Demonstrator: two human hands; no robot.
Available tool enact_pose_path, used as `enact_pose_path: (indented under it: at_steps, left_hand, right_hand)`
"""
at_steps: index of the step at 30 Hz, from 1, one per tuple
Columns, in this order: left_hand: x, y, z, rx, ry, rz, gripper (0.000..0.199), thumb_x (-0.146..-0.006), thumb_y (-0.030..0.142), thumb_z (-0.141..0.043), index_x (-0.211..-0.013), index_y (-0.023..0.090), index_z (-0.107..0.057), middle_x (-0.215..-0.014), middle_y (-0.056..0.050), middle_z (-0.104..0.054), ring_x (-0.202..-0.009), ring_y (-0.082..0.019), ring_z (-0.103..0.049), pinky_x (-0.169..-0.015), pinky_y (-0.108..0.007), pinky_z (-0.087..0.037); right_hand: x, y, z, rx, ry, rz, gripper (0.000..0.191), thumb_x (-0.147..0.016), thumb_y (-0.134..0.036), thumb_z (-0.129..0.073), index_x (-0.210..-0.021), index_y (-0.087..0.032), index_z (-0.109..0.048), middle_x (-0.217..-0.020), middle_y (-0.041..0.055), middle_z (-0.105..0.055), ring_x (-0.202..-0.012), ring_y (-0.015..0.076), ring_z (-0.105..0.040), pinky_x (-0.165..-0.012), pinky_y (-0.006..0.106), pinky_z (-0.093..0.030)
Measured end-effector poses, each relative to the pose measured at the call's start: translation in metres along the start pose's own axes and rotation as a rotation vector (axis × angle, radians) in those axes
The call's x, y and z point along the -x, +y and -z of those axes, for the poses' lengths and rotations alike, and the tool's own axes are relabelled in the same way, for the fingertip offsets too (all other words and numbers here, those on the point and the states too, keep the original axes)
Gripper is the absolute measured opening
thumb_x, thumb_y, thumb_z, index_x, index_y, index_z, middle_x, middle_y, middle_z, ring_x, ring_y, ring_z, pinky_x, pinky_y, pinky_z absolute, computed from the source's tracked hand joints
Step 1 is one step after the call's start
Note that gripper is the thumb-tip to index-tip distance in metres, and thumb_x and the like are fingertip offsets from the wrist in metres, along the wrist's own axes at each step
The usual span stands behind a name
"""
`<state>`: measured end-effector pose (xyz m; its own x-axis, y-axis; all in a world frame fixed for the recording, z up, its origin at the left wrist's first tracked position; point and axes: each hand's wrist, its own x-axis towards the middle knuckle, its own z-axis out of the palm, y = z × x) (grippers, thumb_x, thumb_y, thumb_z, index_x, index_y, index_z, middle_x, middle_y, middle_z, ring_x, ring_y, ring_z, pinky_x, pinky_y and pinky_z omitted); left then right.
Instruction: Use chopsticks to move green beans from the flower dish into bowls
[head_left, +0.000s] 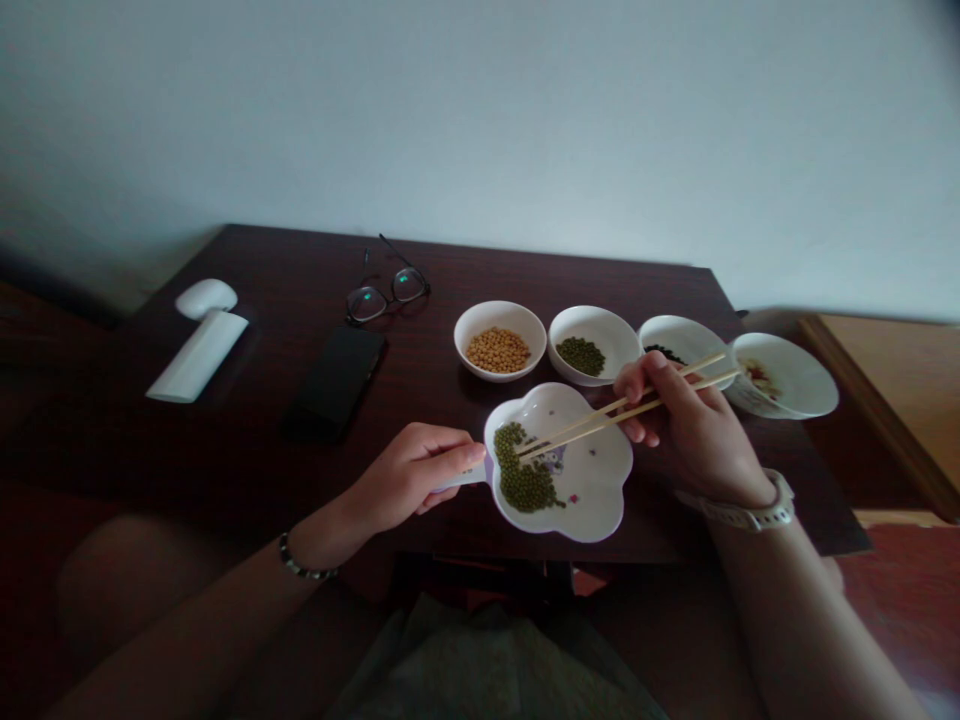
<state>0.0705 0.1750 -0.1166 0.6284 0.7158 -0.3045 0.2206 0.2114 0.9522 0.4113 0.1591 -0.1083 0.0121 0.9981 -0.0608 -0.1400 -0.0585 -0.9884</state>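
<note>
Two bamboo chopsticks point(622, 410) lie pinched between the thumb and curled fingers point(637, 385) of the right hand point(694, 435), their tips meeting at the edge of a heap of green mung beans point(521, 478) on a white flower-shaped dish point(592, 470) with a small printed pattern. The pressed-together fingers point(450, 455) of the left hand point(409, 478) wrap the dish's short white handle point(461, 478), so the dish sits between both hands, in front of a row of four white bowls. A white watch point(750, 512) circles the right wrist and a beaded bracelet point(307, 560) the left. The nearest bowl to the right hand, a dark-bean bowl point(686, 335), is partly hidden behind it; just beyond stands a bowl with a little reddish residue point(795, 375). To the left are a mung-bean bowl point(592, 330) and a soybean bowl point(501, 310). Farther left on the dark wooden table point(525, 270) lie a black smartphone point(335, 383), folded-open eyeglasses point(388, 295), a white computer mouse point(206, 298) and a white bar-shaped object point(196, 355)
</note>
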Motion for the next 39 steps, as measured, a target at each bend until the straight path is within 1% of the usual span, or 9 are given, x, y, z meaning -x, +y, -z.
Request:
enact_pose_path:
  at_steps: [10, 16, 21, 25, 29, 31, 33, 36, 39]
  left_hand:
    - [0.0, -0.002, 0.0, 0.0, 0.008, 0.007, 0.05, -0.112, 0.054, -0.067, -0.077, 0.02, -0.063, -0.049, 0.006, -0.051, -0.041, -0.009, -0.039, -0.042, -0.022, -0.024]
    - [0.0, -0.003, 0.001, -0.006, 0.006, 0.03, 0.051, -0.112, 0.057, -0.067, -0.077, 0.02, -0.064, -0.05, 0.005, -0.051, -0.042, -0.009, -0.04, -0.043, -0.022, -0.025]
    - [0.0, -0.002, 0.001, -0.006, 0.005, 0.035, 0.052, -0.111, 0.058, -0.068, -0.076, 0.02, -0.063, -0.049, 0.005, -0.05, -0.042, -0.009, -0.039, -0.043, -0.022, -0.024]
    - [0.0, -0.002, 0.0, 0.001, 0.007, 0.015, 0.05, -0.111, 0.056, -0.067, -0.076, 0.02, -0.064, -0.049, 0.005, -0.05, -0.041, -0.009, -0.039, -0.043, -0.022, -0.024]
    - [0.0, 0.001, -0.002, 0.005, 0.006, 0.009, 0.048, -0.112, 0.053, -0.067, -0.078, 0.02, -0.065, -0.05, 0.005, -0.05, -0.041, -0.009, -0.039, -0.042, -0.022, -0.024]
    - [0.0, 0.003, -0.003, 0.0, 0.01, 0.012, 0.049, -0.112, 0.054, -0.066, -0.078, 0.02, -0.065, -0.05, 0.005, -0.05, -0.041, -0.009, -0.039, -0.042, -0.022, -0.024]
    - [0.001, 0.003, -0.003, -0.007, 0.007, 0.017, 0.049, -0.113, 0.054, -0.066, -0.078, 0.02, -0.065, -0.05, 0.005, -0.051, -0.042, -0.009, -0.039, -0.043, -0.022, -0.024]
    - [0.002, 0.001, -0.001, -0.014, -0.006, 0.02, 0.051, -0.113, 0.054, -0.066, -0.076, 0.02, -0.062, -0.05, 0.005, -0.05, -0.042, -0.009, -0.039, -0.043, -0.022, -0.024]
    - [0.003, -0.002, 0.002, -0.012, -0.014, 0.01, 0.051, -0.114, 0.053, -0.065, -0.075, 0.021, -0.061, -0.05, 0.005, -0.049, -0.042, -0.009, -0.039, -0.043, -0.022, -0.024]
  right_hand:
    - [0.001, -0.002, -0.003, -0.027, 0.016, -0.003, 0.051, -0.109, -0.067, -0.077, -0.082, -0.024, -0.071, -0.064, 0.0009, -0.062, -0.05, 0.0128, -0.049, -0.043, 0.026, -0.036]
    - [0.002, 0.001, -0.009, -0.004, 0.006, 0.001, 0.051, -0.11, -0.069, -0.074, -0.084, -0.025, -0.07, -0.068, 0.0009, -0.064, -0.052, 0.0131, -0.051, -0.045, 0.026, -0.04]
    - [0.003, 0.003, -0.009, 0.013, -0.007, 0.016, 0.051, -0.112, -0.069, -0.071, -0.086, -0.025, -0.068, -0.069, 0.0007, -0.062, -0.052, 0.0136, -0.049, -0.045, 0.027, -0.04]
    - [0.004, 0.003, -0.008, 0.007, 0.002, 0.015, 0.052, -0.113, -0.068, -0.07, -0.085, -0.025, -0.066, -0.068, 0.0009, -0.06, -0.053, 0.0139, -0.048, -0.045, 0.027, -0.038]
    - [0.005, -0.005, -0.006, -0.06, 0.031, 0.045, 0.05, -0.113, -0.063, -0.072, -0.082, -0.025, -0.066, -0.068, 0.0009, -0.056, -0.052, 0.013, -0.045, -0.044, 0.029, -0.03]
    - [0.004, -0.011, -0.002, -0.11, 0.077, 0.087, 0.047, -0.113, -0.057, -0.075, -0.081, -0.025, -0.065, -0.072, 0.0018, -0.054, -0.052, 0.0125, -0.043, -0.044, 0.032, -0.025]
    - [0.002, -0.016, 0.007, -0.127, 0.16, 0.148, 0.045, -0.111, -0.053, -0.079, -0.079, -0.025, -0.065, -0.076, 0.0032, -0.055, -0.053, 0.0128, -0.043, -0.044, 0.034, -0.022]
    - [-0.004, -0.018, 0.027, -0.121, 0.294, 0.239, 0.042, -0.109, -0.048, -0.084, -0.079, -0.026, -0.065, -0.078, 0.0056, -0.06, -0.057, 0.0152, -0.047, -0.045, 0.037, -0.024]
    - [-0.012, -0.014, 0.049, -0.116, 0.365, 0.338, 0.038, -0.109, -0.045, -0.085, -0.08, -0.027, -0.07, -0.078, 0.0085, -0.064, -0.062, 0.0187, -0.054, -0.046, 0.036, -0.025]
